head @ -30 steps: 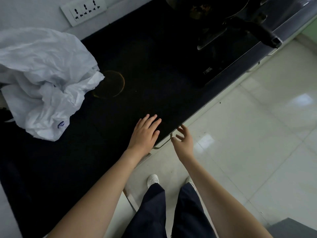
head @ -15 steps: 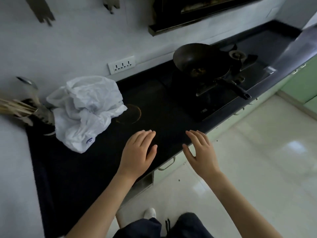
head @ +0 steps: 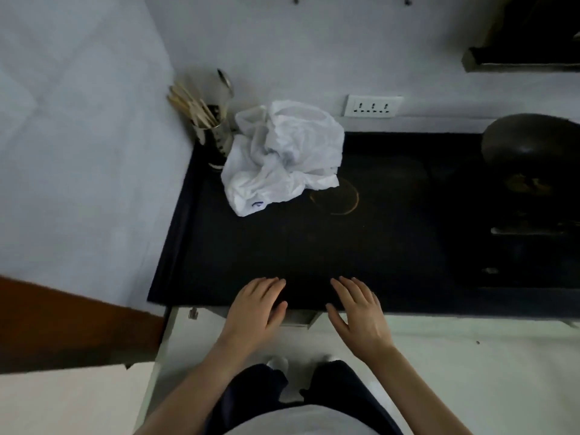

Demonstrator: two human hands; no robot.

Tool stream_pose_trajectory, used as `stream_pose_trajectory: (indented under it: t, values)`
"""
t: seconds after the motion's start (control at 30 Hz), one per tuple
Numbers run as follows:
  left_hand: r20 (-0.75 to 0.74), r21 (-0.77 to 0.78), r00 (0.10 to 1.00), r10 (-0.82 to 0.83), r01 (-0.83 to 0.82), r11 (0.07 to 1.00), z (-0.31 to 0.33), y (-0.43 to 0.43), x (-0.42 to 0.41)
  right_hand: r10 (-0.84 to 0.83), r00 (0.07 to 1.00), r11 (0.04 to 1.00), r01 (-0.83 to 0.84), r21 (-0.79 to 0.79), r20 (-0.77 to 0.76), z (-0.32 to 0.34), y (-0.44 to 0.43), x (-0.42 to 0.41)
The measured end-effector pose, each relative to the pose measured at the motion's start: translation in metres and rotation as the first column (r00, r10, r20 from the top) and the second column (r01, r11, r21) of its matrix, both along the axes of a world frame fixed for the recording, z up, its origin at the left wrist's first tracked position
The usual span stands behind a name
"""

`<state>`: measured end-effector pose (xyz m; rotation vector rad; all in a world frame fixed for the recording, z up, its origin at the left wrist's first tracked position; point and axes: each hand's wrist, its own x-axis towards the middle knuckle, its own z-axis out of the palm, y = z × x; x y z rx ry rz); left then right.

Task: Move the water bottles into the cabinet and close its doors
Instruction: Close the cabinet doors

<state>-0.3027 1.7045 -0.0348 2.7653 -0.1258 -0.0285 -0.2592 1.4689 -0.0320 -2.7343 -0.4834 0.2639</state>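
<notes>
No water bottles in view; we cannot tell whether they are stowed. Left hand (head: 257, 309) and right hand (head: 357, 312) are empty, fingers straight, over the near edge of the black bench (head: 314, 246). The pale cabinet (head: 296, 318) is below; we cannot tell whether its doors are closed.

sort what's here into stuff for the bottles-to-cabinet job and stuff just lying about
For the job: left hand and right hand, both open at the counter edge; cabinet front below it. No water bottles show.
Lying about: white plastic bag, utensil holder, wok, wall socket.
</notes>
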Motion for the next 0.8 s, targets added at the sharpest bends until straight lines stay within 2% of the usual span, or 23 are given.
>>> stream_pose_trajectory:
  t: [0.13, 0.33, 0.53, 0.8]
  values:
    - [0.036, -0.017, 0.968, 0.249, -0.249, 0.968, 0.012, -0.009, -0.016, 0.239, 0.971, 0.971, -0.240, 0.016, 0.016, 0.004, 0.004, 0.031]
    - [0.063, -0.074, 0.817, 0.573, -0.569, 0.819, 0.028, -0.017, -0.064, 0.536, 0.843, 0.843, -0.538, 0.027, 0.055, 0.011, 0.038, 0.047]
    - [0.002, -0.007, 0.640, 0.769, -0.769, 0.640, 0.031, -0.011, -0.127, 0.719, 0.690, 0.690, -0.723, 0.027, 0.089, 0.018, 0.089, 0.029]
    - [0.009, -0.090, 0.372, 0.928, -0.924, 0.371, 0.000, 0.022, -0.193, 0.860, 0.508, 0.508, -0.861, 0.016, 0.056, -0.005, 0.153, -0.007]
